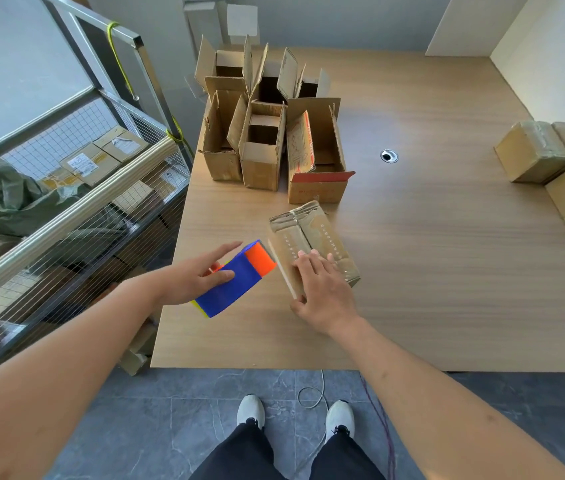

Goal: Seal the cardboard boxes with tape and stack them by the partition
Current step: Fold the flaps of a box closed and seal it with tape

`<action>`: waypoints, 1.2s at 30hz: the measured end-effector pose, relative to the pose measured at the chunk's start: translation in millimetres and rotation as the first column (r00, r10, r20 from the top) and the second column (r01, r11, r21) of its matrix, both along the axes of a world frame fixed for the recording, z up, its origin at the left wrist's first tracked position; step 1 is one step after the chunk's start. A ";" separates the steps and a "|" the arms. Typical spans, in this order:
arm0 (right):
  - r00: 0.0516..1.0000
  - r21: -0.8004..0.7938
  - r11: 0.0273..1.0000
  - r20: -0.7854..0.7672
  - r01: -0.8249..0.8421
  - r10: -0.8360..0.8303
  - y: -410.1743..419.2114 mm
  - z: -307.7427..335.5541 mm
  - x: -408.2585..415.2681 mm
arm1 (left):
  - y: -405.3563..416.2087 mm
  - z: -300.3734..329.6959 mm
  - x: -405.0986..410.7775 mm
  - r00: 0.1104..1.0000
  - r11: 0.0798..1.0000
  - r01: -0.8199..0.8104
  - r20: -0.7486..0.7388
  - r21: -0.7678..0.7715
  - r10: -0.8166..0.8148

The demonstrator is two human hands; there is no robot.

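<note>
Two hands are working low in the middle of the frame. My left hand is cradling the blue and orange tape dispenser, thumb curled over its top and the other fingers stretched loosely along it, so I'm judging that hold as light. My right hand is lying flat on the closed cardboard box, fingers straight and pressing the flaps down, thumb hooking the near edge. That box is sitting on the desk just below the cluster of open boxes at upper centre. Sealed boxes are piling at the right edge of the frame.

I'm reading the risks like this: the dispenser is meeting the box's left side with a loose grip, so it could be twisting and laying tape crooked. The flaps could be springing up if my palm is easing off. Pushing sideways could be sliding the box into the red-printed open box just above it.
</note>
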State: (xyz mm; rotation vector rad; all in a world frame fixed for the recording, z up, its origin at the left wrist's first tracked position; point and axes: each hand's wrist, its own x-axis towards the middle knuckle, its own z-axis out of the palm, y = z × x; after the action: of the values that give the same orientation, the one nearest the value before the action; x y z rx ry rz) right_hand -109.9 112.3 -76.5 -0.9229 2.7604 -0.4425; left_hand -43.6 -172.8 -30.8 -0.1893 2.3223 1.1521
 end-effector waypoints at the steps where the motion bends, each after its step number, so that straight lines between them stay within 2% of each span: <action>1: 1.000 -0.007 1.000 0.019 -0.024 0.024 3.1 1.8 -1.5 | -0.2 5.0 -0.8 1.000 1.000 -0.006 -0.021 0.020 0.006; 5: 0.988 -0.034 0.993 0.101 -0.114 0.117 26.9 15.0 -15.9 | -1.5 26.3 -4.1 0.998 0.996 -0.003 -0.066 0.094 0.009; 9: 0.986 -0.042 0.987 0.060 -0.155 0.157 35.8 23.6 -28.3 | -1.0 43.4 -5.9 0.996 0.995 0.030 -0.085 0.094 -0.022; 12: 0.997 -0.098 0.992 -0.026 -0.081 0.079 24.2 23.0 -21.8 | 0.2 48.4 -5.3 0.994 0.993 0.061 -0.098 0.099 -0.051; 15: 0.995 0.033 0.997 -0.074 0.072 -0.070 6.6 14.6 -11.6 | -1.3 46.6 -4.6 0.993 0.993 0.075 -0.103 0.087 -0.065; 17: 0.986 0.101 0.981 -0.033 0.164 -0.161 -1.8 9.2 -6.0 | -3.2 44.1 -4.4 0.992 0.993 0.079 -0.104 0.085 -0.070; 19: 0.983 0.134 0.974 -0.006 0.184 -0.185 -5.4 5.6 -3.2 | -5.3 41.7 -4.4 0.993 0.993 0.072 -0.100 0.094 -0.062; 23: 0.991 0.154 0.979 0.003 0.132 -0.134 -4.7 2.9 -8.7 | -8.0 36.0 -4.2 0.996 0.994 0.065 -0.072 0.090 -0.059; 28: 0.997 0.175 0.983 0.072 -0.054 0.042 -2.0 3.8 -34.2 | -6.7 35.9 -5.8 0.997 0.993 0.073 -0.040 0.089 -0.070; 36: 0.953 0.040 0.980 0.242 -0.197 0.182 -2.5 12.5 -58.8 | -3.2 40.7 -1.8 0.991 0.991 0.130 -0.033 0.014 -0.129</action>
State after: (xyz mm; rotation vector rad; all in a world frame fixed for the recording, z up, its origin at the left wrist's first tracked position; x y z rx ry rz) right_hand -168.7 109.9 -64.0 -1.0349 2.4301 -0.3999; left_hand -45.3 -176.0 9.9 -0.0138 2.3157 1.1161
